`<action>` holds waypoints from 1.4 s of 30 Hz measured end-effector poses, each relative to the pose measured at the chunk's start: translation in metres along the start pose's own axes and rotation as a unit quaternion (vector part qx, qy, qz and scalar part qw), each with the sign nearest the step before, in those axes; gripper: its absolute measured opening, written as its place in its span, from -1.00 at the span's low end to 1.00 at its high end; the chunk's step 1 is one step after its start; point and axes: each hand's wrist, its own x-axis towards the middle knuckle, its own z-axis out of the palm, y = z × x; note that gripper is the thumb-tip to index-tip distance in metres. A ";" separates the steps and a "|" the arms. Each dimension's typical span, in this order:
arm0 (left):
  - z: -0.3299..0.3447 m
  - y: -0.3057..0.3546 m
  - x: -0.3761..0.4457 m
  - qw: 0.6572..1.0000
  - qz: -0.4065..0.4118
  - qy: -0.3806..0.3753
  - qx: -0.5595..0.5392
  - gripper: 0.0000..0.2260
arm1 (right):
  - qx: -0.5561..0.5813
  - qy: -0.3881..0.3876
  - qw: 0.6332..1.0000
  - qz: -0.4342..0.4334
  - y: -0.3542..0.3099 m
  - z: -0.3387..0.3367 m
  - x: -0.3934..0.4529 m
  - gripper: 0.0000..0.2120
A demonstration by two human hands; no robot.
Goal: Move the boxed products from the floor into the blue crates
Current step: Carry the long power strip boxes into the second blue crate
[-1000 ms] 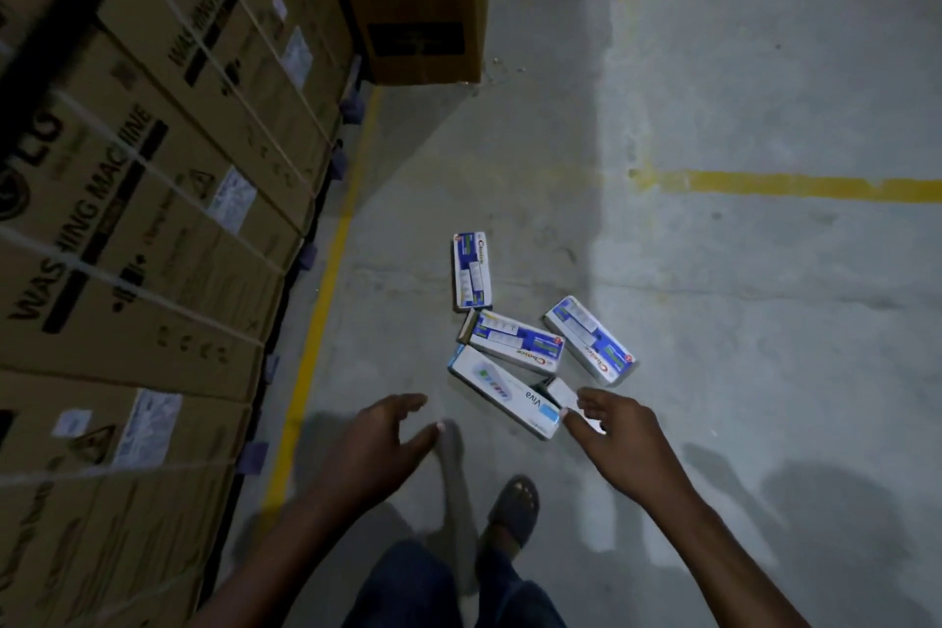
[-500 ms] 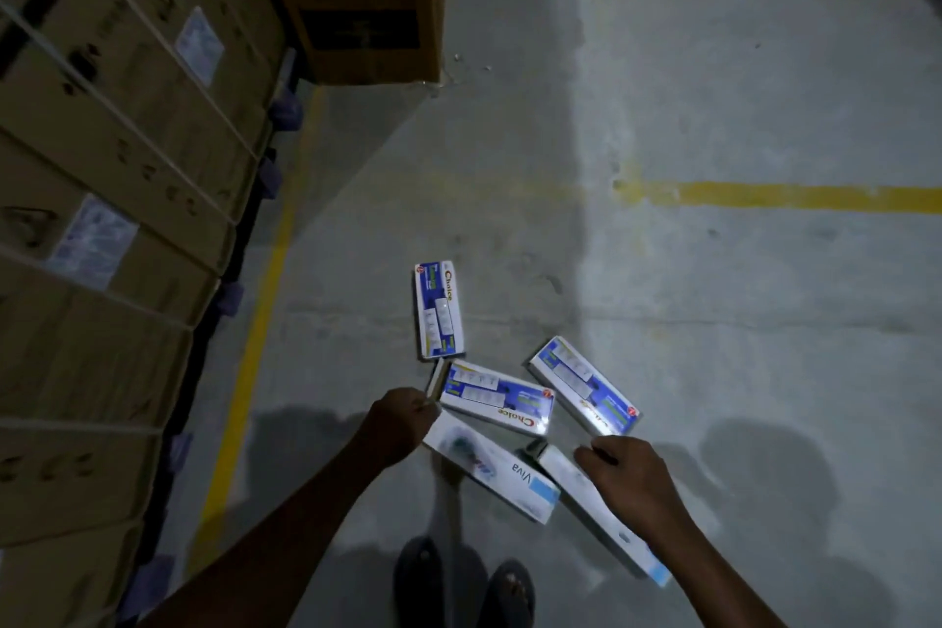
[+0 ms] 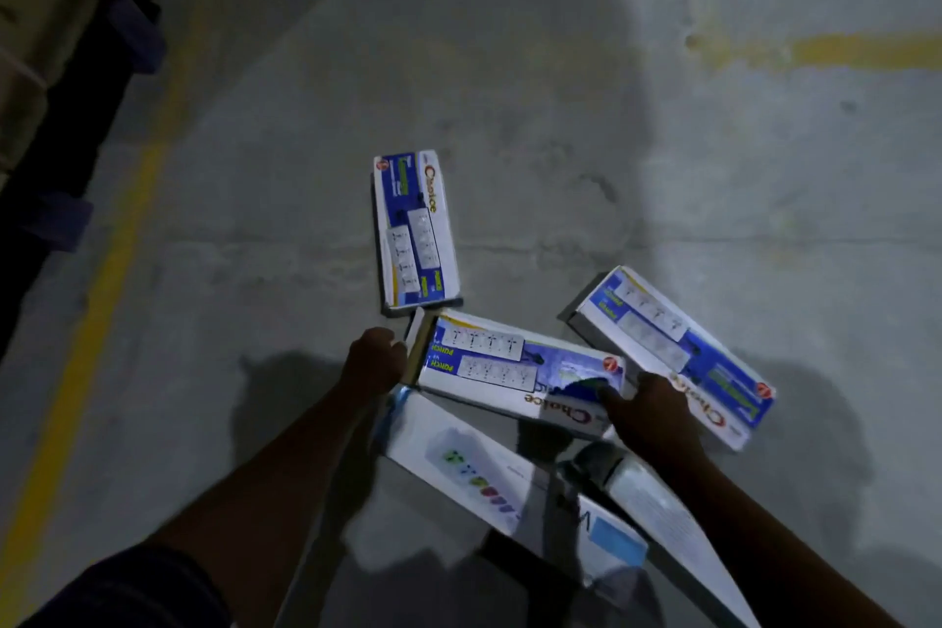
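Grey concrete floor (image 3: 509, 66), scuffed, with a faint crack line running across mid-frame. Yellow painted line (image 3: 117, 250) runs diagonally from 7 o'clock up toward 11 o'clock. Second yellow stripe (image 3: 861, 51) at 2 o'clock, horizontal, worn at its left end. Stacked brown cartons (image 3: 30, 15) with white strapping at 10 o'clock, cut off by frame edge. Dark blue pallet (image 3: 76, 158) under them, its blocks just beside the diagonal line. Blurred shadows (image 3: 285, 403) on floor at 6–7 o'clock.
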 end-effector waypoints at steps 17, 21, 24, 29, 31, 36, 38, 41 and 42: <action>0.077 0.004 0.010 0.942 -0.117 0.079 -0.304 -0.82 | 0.145 0.005 0.988 0.056 0.065 0.073 0.084 -0.75; 0.077 0.001 0.010 0.925 -0.165 0.018 -0.342 -0.71 | 0.148 0.000 0.988 0.052 0.071 0.075 0.088 -0.79; 0.078 0.006 0.002 0.929 -0.106 0.003 -0.354 -0.76 | 0.168 -0.015 0.984 0.066 0.066 0.074 0.090 -0.82; 0.058 0.007 0.008 0.931 -0.156 -0.020 -0.330 -0.73 | 0.235 -0.041 0.968 0.079 0.064 0.067 0.089 -0.86; 0.053 0.003 0.011 0.951 -0.162 0.012 -0.262 -0.70 | 0.263 -0.035 0.961 0.080 0.062 0.071 0.087 -0.82; 0.068 0.008 -0.005 0.955 -0.153 -0.045 -0.250 -0.74 | 0.312 -0.059 0.945 0.084 0.057 0.078 0.088 -0.73; 0.068 0.013 -0.008 0.956 -0.140 -0.005 -0.258 -0.75 | 0.332 -0.077 0.935 0.098 0.055 0.067 0.086 -0.68; 0.054 0.022 -0.009 0.958 -0.137 0.151 -0.201 -0.70 | 0.355 -0.042 0.929 0.096 0.054 0.042 0.097 -0.53; 0.047 0.026 -0.008 0.950 -0.142 0.188 -0.205 -0.69 | 0.375 -0.053 0.921 0.088 0.051 0.033 0.098 -0.50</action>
